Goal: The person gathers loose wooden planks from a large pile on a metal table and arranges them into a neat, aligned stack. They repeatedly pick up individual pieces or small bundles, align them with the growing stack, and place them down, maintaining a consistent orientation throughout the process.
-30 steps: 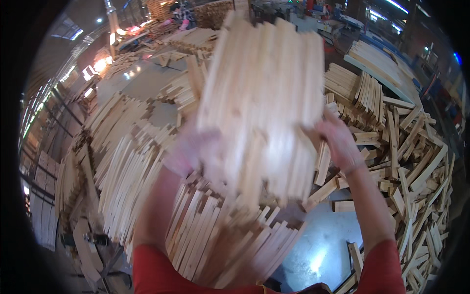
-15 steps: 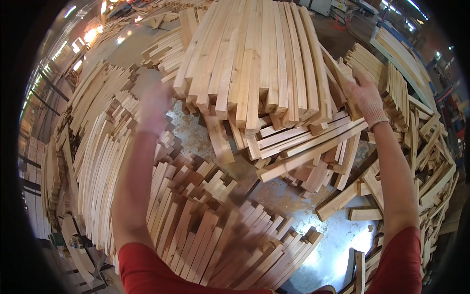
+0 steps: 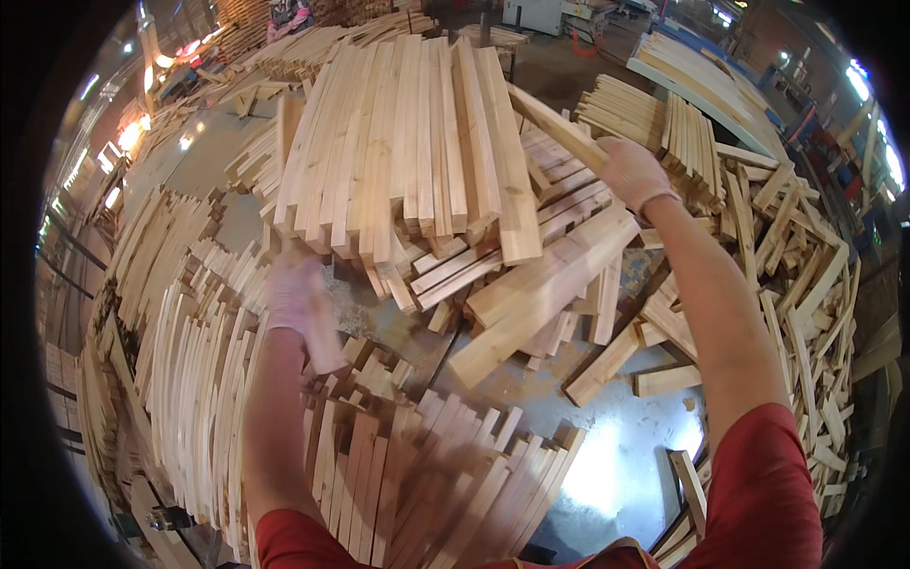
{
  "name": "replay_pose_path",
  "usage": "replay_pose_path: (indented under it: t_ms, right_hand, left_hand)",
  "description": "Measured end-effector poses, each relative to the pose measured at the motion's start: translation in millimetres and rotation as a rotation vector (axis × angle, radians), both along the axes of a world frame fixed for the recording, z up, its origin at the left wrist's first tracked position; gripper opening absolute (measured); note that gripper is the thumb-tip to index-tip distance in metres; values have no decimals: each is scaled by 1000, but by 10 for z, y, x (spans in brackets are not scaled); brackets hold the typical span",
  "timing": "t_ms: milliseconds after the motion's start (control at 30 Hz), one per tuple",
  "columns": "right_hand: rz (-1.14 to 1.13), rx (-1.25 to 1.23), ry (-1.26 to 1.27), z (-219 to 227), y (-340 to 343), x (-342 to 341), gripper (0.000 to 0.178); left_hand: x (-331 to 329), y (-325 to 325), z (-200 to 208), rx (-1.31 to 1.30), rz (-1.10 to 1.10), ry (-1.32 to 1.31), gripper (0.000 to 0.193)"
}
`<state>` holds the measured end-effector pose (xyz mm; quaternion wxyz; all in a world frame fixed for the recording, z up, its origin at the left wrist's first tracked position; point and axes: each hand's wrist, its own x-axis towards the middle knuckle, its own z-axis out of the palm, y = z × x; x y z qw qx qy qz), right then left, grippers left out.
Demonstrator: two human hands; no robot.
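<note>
Many narrow, pale wooden strips (image 3: 199, 351) stand in tight rows along the left edge of the grey metal counter (image 3: 607, 474). Just right of them is the left hand (image 3: 299, 294) in a pale glove, badly blurred. Its grip sits beside the near-left corner of the main pile; a short length of light wood (image 3: 324, 343) shows below it, but whether the fingers are closed on that I cannot tell. Past the counter's middle lies a thick pile of long, square-edged, light-yellow boards (image 3: 379, 152), hiding whatever is directly beneath. Shadowed reddish-brown strips (image 3: 408, 465) fill the near edge, cut off at the bottom. Right of the pile, broad light planking (image 3: 555, 270) slants, too smeared to count. The gloved right hand (image 3: 633, 173) has its grip clamped on the right-hand end of a slim wooden stick (image 3: 559, 123), fingertips hidden. Jumbled wooden offcuts (image 3: 806, 275) crowd the counter's right edge.
</note>
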<state>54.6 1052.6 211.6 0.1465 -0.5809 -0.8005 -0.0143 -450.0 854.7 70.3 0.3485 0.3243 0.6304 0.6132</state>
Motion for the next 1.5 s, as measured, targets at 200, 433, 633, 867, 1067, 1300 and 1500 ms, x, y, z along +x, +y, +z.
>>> replay_pose_path:
  t_ms: [200, 433, 633, 867, 1067, 1300, 1500]
  right_hand:
    - [-89, -393, 737, -28, -1735, 1283, 34]
    - [-197, -734, 1572, -852, -4739, 2150, 50]
    - [-336, -616, 1912, -856, -6045, 2881, 74]
    - [-437, -101, 991, -1315, -6834, 2998, 79]
    - [-252, -292, 436, -1468, -7325, 3071, 89]
    - [-223, -141, -99, -1930, -7269, 3774, 88]
    - [-371, -123, 18, -1734, -7591, 3522, 81]
  left_hand:
    - [-130, -1024, 1017, 50, -18, -9, 32]
    - [2594, -2376, 1299, 23, -710, -320, 65]
    - [5026, -1997, 1710, -88, -928, -191, 47]
    - [6754, -3037, 1140, 8, -1130, -162, 34]
    - [5802, -4315, -196, -543, -809, -719, 35]
    - [4170, -4918, -530, -544, -629, 483, 47]
    - [2811, -5657, -242, -406, -371, 1740, 76]
